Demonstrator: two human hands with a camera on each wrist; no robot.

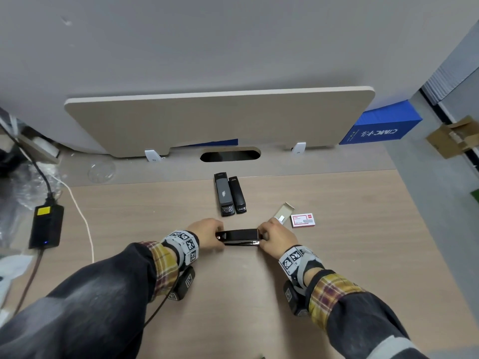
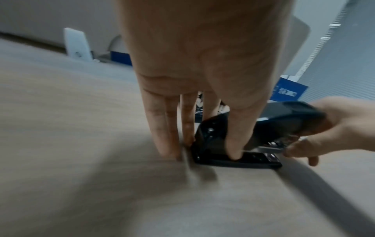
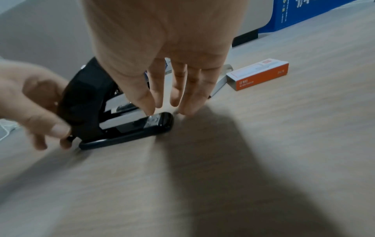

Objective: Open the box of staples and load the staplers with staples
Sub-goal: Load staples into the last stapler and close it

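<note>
A black stapler (image 1: pixel 239 235) lies crosswise on the wooden desk (image 1: pixel 233 294) between my hands. My left hand (image 1: pixel 210 234) pinches its hinge end, with the thumb pressed on the base (image 2: pixel 233 154). My right hand (image 1: pixel 269 235) grips the front of the top cover (image 2: pixel 294 115), which stands lifted off the metal magazine (image 3: pixel 119 102). The red-and-white staple box (image 1: pixel 302 220) lies right of my right hand, also seen as an orange-sided staple box (image 3: pixel 261 73). Its inner tray (image 1: pixel 283 212) lies slid out beside it.
Two more black staplers (image 1: pixel 229 194) lie side by side farther back. A black power adapter (image 1: pixel 46 226) with cables sits at the left. A beige divider panel (image 1: pixel 220 117), a cable hole (image 1: pixel 230 154) and a blue box (image 1: pixel 383 125) stand behind.
</note>
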